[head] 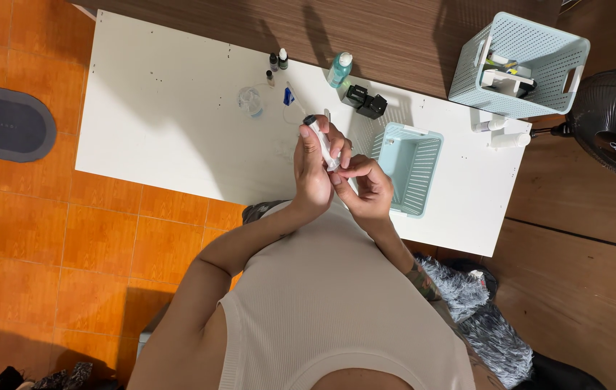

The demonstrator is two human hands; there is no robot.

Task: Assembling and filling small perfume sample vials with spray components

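My left hand (313,167) grips a slim white tube-shaped bottle with a dark cap (320,135), held upright above the white table (171,123). My right hand (365,186) is curled just beside it, with its fingertips touching the bottle's lower end. Both hands hover over the table's near edge, left of a small light-blue basket (410,166).
On the table's far side stand two small dropper bottles (278,60), a clear round container (250,100), a teal bottle (339,69) and two black blocks (365,101). A larger light-blue basket (517,65) sits on the wooden floor, a black fan (614,123) to the right.
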